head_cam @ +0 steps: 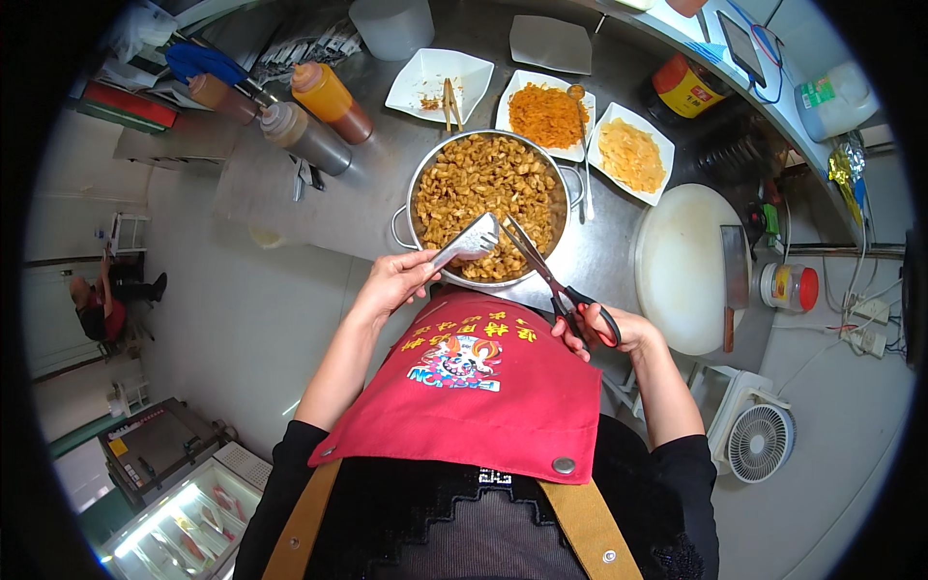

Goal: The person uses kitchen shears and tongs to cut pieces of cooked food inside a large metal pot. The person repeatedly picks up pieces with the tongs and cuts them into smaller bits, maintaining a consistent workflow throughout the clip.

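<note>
My left hand [399, 281] grips metal food tongs [471, 243], their head over the near part of a steel pot [415, 176]. My right hand [609, 328] has its fingers through the black-and-red handles of a pair of scissors [547, 271]. The scissor blades are parted and point over the pot, close to the tongs' head. Chopped brown food pieces [487, 185], perhaps cooked meat, fill much of the pot. It has loop handles at both sides and stands at the near edge of the steel counter [326, 206]. Whether the tongs hold a piece is hard to tell.
Behind the pot are white bowls with wooden tongs [451, 105], shredded orange food [545, 114] and pale yellow slices [629, 154]. Squeeze bottles [332, 103] stand left. On the right, a cleaver [734, 267] lies on a round chopping board [681, 268]. A person [109, 304] sits far left.
</note>
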`<state>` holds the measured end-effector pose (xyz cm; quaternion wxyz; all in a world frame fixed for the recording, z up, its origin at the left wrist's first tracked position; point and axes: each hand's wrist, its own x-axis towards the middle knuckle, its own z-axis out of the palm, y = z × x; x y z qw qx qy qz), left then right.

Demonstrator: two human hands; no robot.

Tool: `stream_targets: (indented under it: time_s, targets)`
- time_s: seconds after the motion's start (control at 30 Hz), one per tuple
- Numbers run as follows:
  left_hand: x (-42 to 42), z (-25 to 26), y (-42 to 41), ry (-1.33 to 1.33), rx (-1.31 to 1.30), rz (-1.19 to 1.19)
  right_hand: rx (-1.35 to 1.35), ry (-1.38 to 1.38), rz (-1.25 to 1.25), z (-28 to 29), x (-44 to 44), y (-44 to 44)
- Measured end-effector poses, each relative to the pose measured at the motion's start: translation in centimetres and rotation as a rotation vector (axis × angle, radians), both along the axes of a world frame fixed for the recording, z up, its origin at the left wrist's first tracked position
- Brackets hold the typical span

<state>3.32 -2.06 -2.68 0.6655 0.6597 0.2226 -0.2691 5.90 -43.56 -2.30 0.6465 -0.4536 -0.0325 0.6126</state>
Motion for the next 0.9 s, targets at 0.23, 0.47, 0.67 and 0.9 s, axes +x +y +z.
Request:
stream_targets:
  time_s: [0.23,0.47,0.67,0.9]
  targets:
    - [-0.2,0.1,-0.8,0.001,-0.017,-0.063,0.002,-0.039,-0.016,-1.3,0.3,0.2]
    - [-0.9,0.3,-0.9,-0.132,0.334,-0.186,-0.365,-0.202,-0.037,0.0,1.0,0.0]
    - [-1.3,4.2,-1.7,-0.529,0.975,-0.345,-1.061,-0.858,0.314,2.9,7.1,1.5]
    - [-1.2,4.9,-1.6,-0.564,1.114,-0.374,-1.044,-0.729,0.418,2.2,11.5,5.7]
